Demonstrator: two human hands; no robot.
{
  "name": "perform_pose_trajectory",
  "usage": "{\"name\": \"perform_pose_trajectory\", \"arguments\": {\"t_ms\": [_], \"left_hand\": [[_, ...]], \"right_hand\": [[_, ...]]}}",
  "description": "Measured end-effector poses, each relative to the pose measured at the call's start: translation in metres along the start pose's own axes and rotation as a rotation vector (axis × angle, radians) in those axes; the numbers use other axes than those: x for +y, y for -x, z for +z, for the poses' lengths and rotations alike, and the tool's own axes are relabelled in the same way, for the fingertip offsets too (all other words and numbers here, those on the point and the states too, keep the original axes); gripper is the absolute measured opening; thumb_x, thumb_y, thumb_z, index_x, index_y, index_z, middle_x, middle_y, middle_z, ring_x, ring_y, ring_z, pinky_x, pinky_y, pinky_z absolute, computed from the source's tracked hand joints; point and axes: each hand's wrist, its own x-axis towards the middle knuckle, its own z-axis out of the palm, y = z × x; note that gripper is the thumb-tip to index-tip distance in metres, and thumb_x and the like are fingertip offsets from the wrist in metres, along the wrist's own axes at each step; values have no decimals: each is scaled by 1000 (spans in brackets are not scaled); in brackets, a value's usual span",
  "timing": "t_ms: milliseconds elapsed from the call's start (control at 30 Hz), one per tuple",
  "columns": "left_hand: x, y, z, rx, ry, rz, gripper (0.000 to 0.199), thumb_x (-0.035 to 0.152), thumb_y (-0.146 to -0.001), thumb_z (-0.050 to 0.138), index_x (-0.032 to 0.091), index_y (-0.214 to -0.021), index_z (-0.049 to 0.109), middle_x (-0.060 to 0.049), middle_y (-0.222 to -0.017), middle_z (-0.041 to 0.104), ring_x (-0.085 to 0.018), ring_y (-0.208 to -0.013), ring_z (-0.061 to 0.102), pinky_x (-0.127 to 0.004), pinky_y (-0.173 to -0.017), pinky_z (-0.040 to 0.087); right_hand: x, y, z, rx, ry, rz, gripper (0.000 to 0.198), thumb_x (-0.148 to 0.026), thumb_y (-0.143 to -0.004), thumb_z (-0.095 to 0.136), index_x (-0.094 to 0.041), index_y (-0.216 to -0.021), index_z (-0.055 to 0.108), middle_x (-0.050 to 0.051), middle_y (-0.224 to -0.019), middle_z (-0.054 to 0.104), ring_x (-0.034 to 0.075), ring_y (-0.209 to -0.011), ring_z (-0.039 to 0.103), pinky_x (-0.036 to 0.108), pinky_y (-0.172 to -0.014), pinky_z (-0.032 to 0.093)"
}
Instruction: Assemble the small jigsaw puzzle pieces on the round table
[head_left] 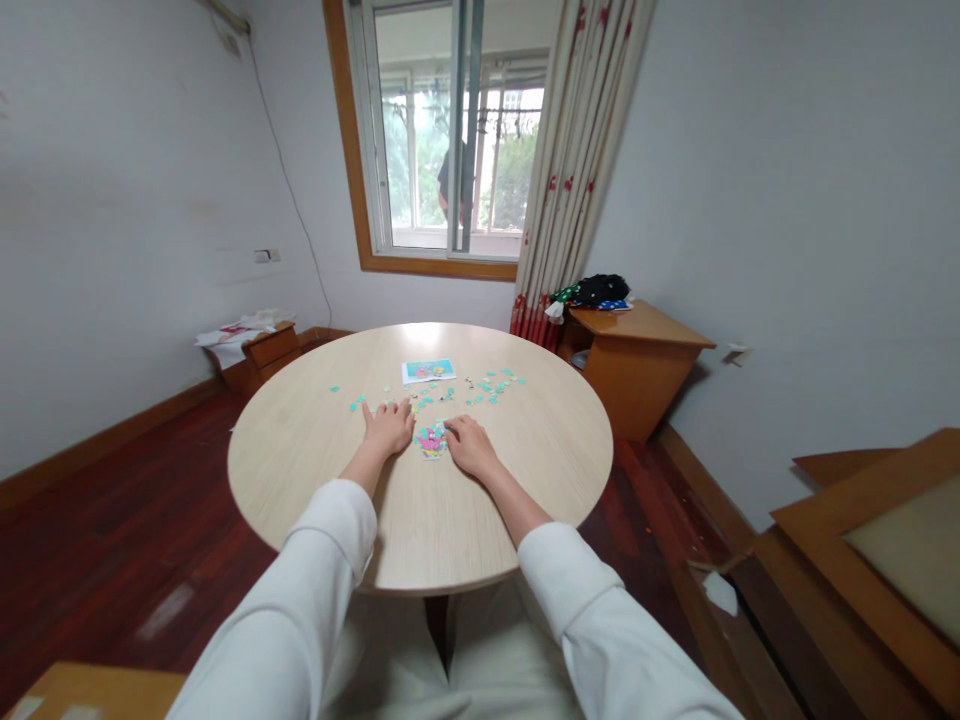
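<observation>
Far left: small wooden unit (271,346) with papers on top, against the wall, apart from the round counter (296,470). Counter's left rim curves well out from the work; broad stretch of pale top there, good sideways room for the left arm. Next, a few scattered teal pieces (335,389), one lying off alone, others just beyond the left hand.

Left hand (388,426): palm down, fingers spread, thumb out to the side, fingertips near small loose bits; can't tell if any are touched. Behind, toward the window, picture card (428,371) lies flat, well inside the far rim, with small pieces between it and the hands.

Partly assembled puzzle (430,441), pink figure on it, flat between both hands, uneven border, well in from the near rim; forearms flank the stretch in front of it.

Right hand (470,443): fingers bent, tips at the puzzle's right edge; pinching or just resting, can't tell. Beyond it, a cluster of teal pieces (499,385), spread toward the right. Wide top from there to the right rim. Past that rim, wooden cabinet (637,375) with cloth piled on it stands close by.
</observation>
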Motion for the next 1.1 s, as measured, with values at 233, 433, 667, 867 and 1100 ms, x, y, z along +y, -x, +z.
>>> {"name": "perform_pose_trajectory", "arguments": {"t_ms": [233, 433, 667, 867, 1100], "left_hand": [[2, -8, -5, 48, -96, -34, 41, 30, -90, 25, 14, -108, 58, -19, -120, 55, -32, -116, 45, -67, -101, 10], [-1, -28, 1, 55, -24, 23, 42, 18, -84, 28, 12, -119, 50, -18, -133, 46, -33, -131, 30, -66, -104, 11], [-2, -55, 11, -37, 63, 3, 49, 25, -84, 27, 14, -130, 42, -15, -137, 45, -33, -135, 24, -66, -104, 8], [-1, -46, 4, 49, -12, 43, 42, 25, -84, 29, 13, -119, 50, -16, -125, 55, -34, -128, 33, -68, -102, 3], [0, -19, -11, 98, -166, 105, 40, 4, -79, 29, 11, -100, 62, -19, -104, 61, -28, -105, 51, -62, -104, 9]], "right_hand": [[-3, 2, -1, -1, 10, 1, 28, -24, -89, 43, -18, -109, 61, 9, -111, 60, 17, -105, 52, 29, -92, 35], [-5, 4, -2, 10, 9, -4, 27, -23, -89, 43, -19, -109, 61, 8, -111, 60, 18, -105, 52, 29, -90, 36], [-6, 8, -3, 18, 3, -4, 27, -23, -90, 42, -19, -109, 60, 8, -109, 61, 18, -102, 53, 30, -90, 36], [-6, 9, -3, 32, -17, 1, 27, -22, -89, 42, -19, -108, 61, 8, -110, 61, 18, -104, 53, 30, -91, 36], [-5, 7, -3, 43, -89, 32, 29, -20, -89, 40, -16, -109, 61, 9, -111, 61, 17, -104, 53, 29, -92, 36]]}}
